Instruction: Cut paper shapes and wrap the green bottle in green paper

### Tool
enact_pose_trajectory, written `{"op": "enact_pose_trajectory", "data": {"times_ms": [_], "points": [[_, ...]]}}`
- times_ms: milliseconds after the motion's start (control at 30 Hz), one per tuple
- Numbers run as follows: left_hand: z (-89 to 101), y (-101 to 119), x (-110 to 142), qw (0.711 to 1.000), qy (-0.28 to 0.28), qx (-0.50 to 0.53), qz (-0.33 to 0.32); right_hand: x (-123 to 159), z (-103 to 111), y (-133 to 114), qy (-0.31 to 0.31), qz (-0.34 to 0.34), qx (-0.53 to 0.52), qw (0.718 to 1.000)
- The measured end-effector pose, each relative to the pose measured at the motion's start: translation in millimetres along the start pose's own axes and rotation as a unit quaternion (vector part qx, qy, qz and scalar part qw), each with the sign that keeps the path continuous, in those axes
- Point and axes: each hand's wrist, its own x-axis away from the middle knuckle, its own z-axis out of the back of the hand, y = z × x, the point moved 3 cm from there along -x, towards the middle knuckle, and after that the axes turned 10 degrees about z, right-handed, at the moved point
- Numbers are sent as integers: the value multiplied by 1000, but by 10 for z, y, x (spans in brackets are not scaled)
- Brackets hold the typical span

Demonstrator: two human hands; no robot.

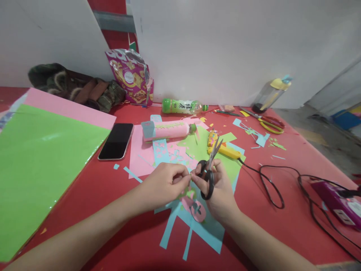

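Note:
My right hand [218,188] holds a pair of black-handled scissors [209,169], its slightly parted blades pointing up and away from me. My left hand [170,180] is closed in a pinch, and its fingertips meet those of the right hand. Whatever lies between the fingertips is too small to make out. Just below them are pink paper cutouts [198,211], one round with a grey-blue shape on it, over blue paper [208,227]. Beyond the hands lies a bottle wrapped in pink paper [172,130]. A yellow glue gun [228,151] rests right behind the scissors.
Green and pink sheets [53,150] and a phone [116,141] lie left. A green drink bottle [183,106] and snack bag [131,77] are at the back. Larger scissors [269,122], a clear bottle [270,94], a black cord [278,167] and a purple power strip [334,203] are right.

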Motion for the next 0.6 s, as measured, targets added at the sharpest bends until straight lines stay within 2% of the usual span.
{"op": "enact_pose_trajectory", "data": {"times_ms": [600], "points": [[-1, -61, -18, 1000, 11, -23, -4, -16, 49, 37, 22, -20, -5, 1000]]}}
